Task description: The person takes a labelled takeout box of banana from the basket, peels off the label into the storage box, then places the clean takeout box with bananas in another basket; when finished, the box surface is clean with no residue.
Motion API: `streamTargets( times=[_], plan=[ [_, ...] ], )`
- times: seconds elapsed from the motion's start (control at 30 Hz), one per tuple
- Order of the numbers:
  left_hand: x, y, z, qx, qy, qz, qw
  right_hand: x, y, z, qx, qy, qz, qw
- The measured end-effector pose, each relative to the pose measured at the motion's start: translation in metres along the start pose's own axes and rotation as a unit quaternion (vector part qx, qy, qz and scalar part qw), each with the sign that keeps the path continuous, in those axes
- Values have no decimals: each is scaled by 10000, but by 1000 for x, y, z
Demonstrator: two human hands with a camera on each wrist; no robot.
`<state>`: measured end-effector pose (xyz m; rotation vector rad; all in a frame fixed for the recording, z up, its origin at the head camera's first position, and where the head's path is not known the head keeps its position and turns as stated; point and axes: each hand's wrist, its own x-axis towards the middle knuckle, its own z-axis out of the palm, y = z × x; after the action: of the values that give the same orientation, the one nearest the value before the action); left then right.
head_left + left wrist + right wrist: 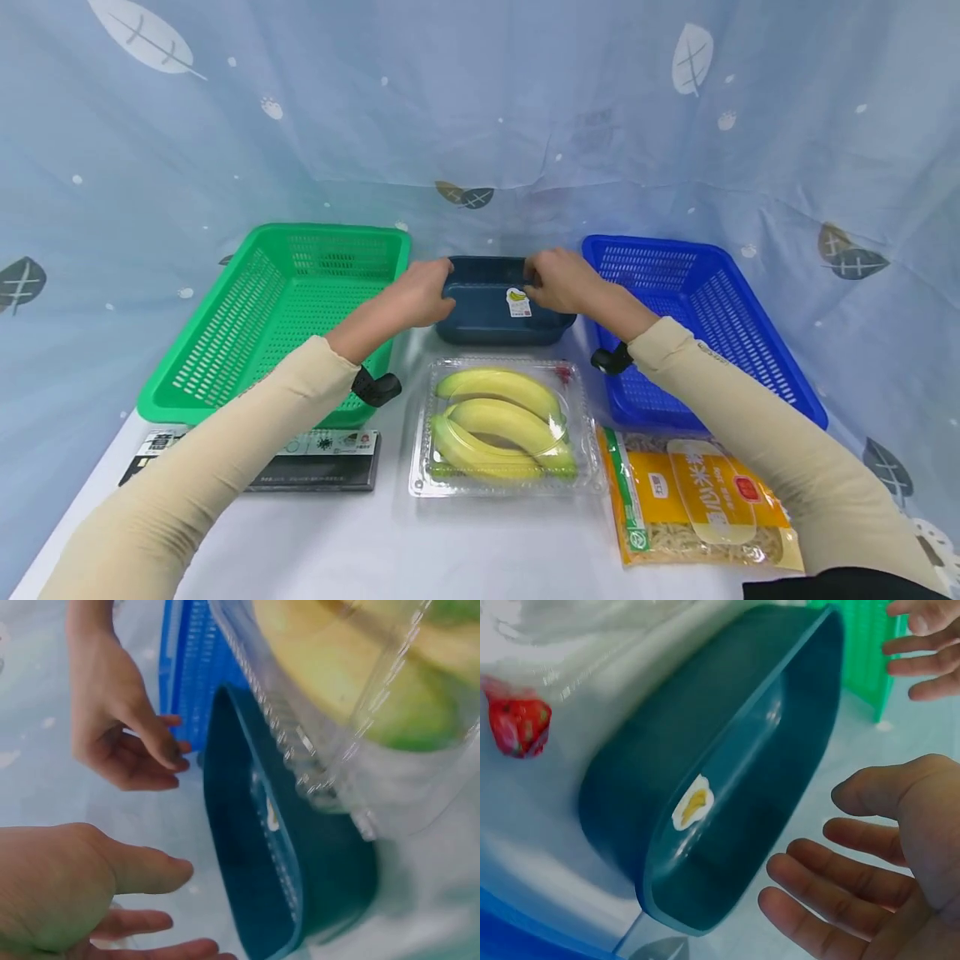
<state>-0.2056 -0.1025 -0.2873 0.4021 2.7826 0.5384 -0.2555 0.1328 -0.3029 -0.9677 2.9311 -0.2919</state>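
A dark blue-green rectangular tub [495,335] stands at the back middle of the white table. Inside it shows a white sticker [518,303] with a yellow banana picture. My left hand [426,293] hovers by the tub's left end, its fingers loosely extended and apart from the rim in the left wrist view. At the other end is my right hand [561,282]; the right wrist view shows its fingers [829,889] spread, relaxed and holding nothing. In front of the tub lies a clear lidded plastic box [431,483] with several bananas [510,421] inside.
To the left stands a green basket [172,400], with a flat black box [330,471] before it. A blue basket [750,325] is on the right, behind an orange bag of noodle-like food [697,500]. A patterned blue cloth [480,100] hangs behind everything.
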Motion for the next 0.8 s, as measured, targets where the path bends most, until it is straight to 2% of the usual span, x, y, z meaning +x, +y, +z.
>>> streamTargets(
  times=[0.17,0.37,0.53,0.67,0.8],
  plan=[
    [-18,1,6,-144,142,105,9997,-16,-6,-3,134,81,16,9999],
    [-39,6,16,-398,152,116,9990,-38,-18,-9,335,348,-51,9988],
    [-58,10,24,-454,232,300,9982,-60,-26,-13,533,568,-188,9968],
    [-71,11,31,-540,438,381,9968,-77,-30,-16,692,714,-123,9950],
    [-83,13,42,-644,897,505,9926,-94,-33,-19,710,1003,23,9924]
  ],
)
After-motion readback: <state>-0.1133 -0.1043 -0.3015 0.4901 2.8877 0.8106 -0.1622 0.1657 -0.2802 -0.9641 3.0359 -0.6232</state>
